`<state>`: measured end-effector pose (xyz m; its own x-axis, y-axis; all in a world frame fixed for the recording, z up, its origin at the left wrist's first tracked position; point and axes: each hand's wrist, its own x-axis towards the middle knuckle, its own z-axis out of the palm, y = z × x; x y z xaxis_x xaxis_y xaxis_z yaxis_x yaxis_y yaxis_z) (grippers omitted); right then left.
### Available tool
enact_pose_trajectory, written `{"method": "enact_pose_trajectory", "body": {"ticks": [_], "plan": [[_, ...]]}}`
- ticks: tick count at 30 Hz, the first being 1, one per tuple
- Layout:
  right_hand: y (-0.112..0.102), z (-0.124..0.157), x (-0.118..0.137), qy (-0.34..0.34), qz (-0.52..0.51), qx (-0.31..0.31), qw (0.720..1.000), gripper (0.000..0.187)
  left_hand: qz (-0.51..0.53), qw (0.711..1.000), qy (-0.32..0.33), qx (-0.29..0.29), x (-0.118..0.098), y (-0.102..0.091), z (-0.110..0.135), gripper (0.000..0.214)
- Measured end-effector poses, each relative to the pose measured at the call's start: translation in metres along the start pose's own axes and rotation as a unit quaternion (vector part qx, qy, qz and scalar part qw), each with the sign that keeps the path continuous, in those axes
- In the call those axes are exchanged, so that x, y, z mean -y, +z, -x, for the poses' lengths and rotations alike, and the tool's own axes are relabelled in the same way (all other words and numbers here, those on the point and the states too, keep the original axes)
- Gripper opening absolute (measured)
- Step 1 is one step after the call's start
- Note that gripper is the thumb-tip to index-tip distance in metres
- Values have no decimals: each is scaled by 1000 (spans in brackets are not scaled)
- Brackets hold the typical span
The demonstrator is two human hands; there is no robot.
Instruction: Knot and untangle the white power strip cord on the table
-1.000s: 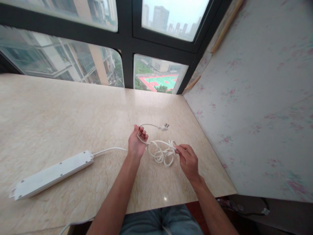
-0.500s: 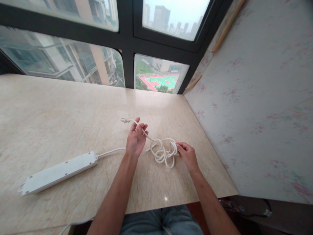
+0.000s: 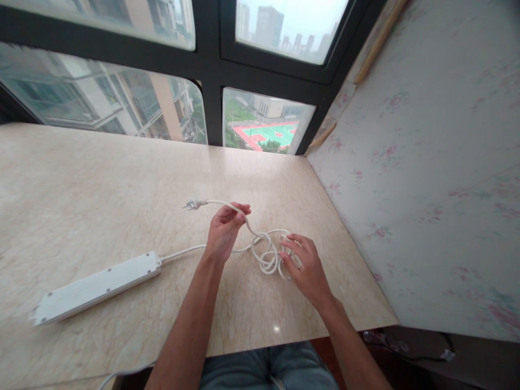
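A white power strip (image 3: 99, 287) lies at the left with its screwed face up. From its right end a white power cord (image 3: 263, 254) runs under my left wrist into a loose tangle of loops. My left hand (image 3: 227, 227) pinches the cord near its free end, raised over the ledge. Beyond the fingers the plug (image 3: 195, 204) sticks out to the left with its prongs bare. My right hand (image 3: 306, 265) is at the right side of the tangle, thumb and fingers apart around the loops; a firm grip does not show.
The marble-patterned ledge (image 3: 101, 179) meets a dark window frame (image 3: 213, 97) at the back. A flowered wall (image 3: 426, 189) bounds the right side. Another white cable (image 3: 122, 372) crosses the front edge at lower left. Dark cables (image 3: 426, 357) lie below at lower right.
My left hand has closed on the cord, and the plug has shifted left. My right hand has moved left over the loops, its fingers opening from a pinch.
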<state>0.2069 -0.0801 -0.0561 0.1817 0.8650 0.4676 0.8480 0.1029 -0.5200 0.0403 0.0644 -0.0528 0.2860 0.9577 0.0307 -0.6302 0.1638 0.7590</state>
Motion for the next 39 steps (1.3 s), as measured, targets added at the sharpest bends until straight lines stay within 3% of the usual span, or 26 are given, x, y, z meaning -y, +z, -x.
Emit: {"method": "enact_pose_trajectory", "body": {"ticks": [4, 10, 16, 20, 24, 30, 34, 36, 39], "plan": [[4, 7, 17, -26, 92, -5, 995, 20, -31, 999, 19, -10, 1, 2, -1, 26], [17, -2, 17, 21, 111, 64, 991, 29, -80, 995, 42, -32, 7, 3, -1, 33], [23, -10, 11, 49, 89, 49, 994, 23, -76, 995, 26, -61, 10, -2, -5, 43], [24, -5, 6, 98, -23, -1, 995, 26, -54, 995, -8, -78, 13, -8, -9, 42], [21, 5, 5, 180, -137, -59, 972, 28, -82, 991, -50, -90, 13, -11, -10, 38], [18, 21, 13, 213, -170, -182, 945, 29, -132, 984, -88, -87, 10, -10, -9, 35], [20, 19, 16, 260, -243, -245, 902, 32, -225, 969, -81, -56, 14, -11, -9, 50], [18, 13, 14, 309, -319, -248, 861, 38, -298, 952, -70, -22, 18, -13, -7, 65], [12, 3, 11, 368, -417, -238, 796, 44, -393, 914, -68, 74, 25, -13, -1, 75]]}}
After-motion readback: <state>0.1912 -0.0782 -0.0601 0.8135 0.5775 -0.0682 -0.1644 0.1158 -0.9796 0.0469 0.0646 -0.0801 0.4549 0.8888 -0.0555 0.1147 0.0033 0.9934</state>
